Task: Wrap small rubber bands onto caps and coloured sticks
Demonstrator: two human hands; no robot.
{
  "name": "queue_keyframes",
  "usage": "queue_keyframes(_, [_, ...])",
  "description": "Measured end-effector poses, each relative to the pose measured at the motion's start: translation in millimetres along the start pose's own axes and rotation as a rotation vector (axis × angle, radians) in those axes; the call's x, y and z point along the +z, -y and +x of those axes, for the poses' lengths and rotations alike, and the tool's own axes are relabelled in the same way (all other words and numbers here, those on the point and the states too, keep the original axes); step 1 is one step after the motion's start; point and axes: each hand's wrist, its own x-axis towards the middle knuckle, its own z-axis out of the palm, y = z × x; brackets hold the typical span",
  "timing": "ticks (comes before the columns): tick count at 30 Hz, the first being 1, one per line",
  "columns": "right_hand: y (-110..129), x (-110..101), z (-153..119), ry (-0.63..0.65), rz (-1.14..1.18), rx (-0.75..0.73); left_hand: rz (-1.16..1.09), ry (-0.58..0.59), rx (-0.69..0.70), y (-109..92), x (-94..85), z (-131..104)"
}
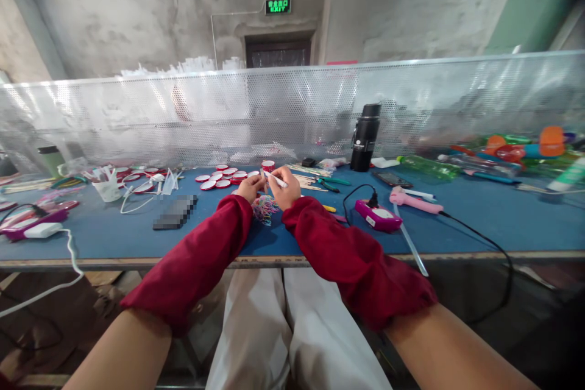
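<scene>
Both my hands meet over the middle of the blue table. My right hand point(287, 187) is closed around a white pen-like stick point(278, 180), which slants toward my left hand. The fingers of my left hand point(250, 187) are pinched together by the stick's far end; what they hold is too small to make out. Just below my hands lies a bundle of thin multicoloured strands point(265, 209). Several round red-rimmed white discs point(222, 183) are spread left of my hands, and a small red-and-white round piece point(267, 165) stands right behind them.
A phone point(175, 212) and a cup of sticks point(107, 186) are to the left. On the right are a purple power strip point(378, 216), a pink glue gun point(417, 200), a black bottle point(365, 138) and green-handled pliers point(336, 181). A perforated metal screen point(292, 109) stands behind the table.
</scene>
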Motion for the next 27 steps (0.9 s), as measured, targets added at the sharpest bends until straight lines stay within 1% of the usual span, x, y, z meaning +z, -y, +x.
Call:
queue_keyframes(10, [-3, 1, 0, 0.002, -0.018, 0.000, -0.019, -0.002, -0.017, -2, 0.9, -1])
queue_keyframes(16, [-7, 2, 3, -0.058, -0.012, 0.014, -0.015, -0.007, 0.002, 2, -1.4, 1])
queue_keyframes(18, [-9, 2, 3, -0.048, 0.001, 0.026, -0.005, -0.008, 0.001, 2, -1.9, 1])
queue_keyframes(22, [-11, 4, 3, 0.003, -0.008, 0.089, -0.038, 0.032, -0.037, 0, 0.4, -2])
queue_keyframes(24, [-12, 4, 3, 0.002, -0.038, 0.103, -0.069, 0.059, -0.058, -1, 2.6, -3])
queue_keyframes(27, [-12, 4, 3, -0.009, -0.082, 0.105, -0.115, 0.068, -0.073, 1, 4.9, -2])
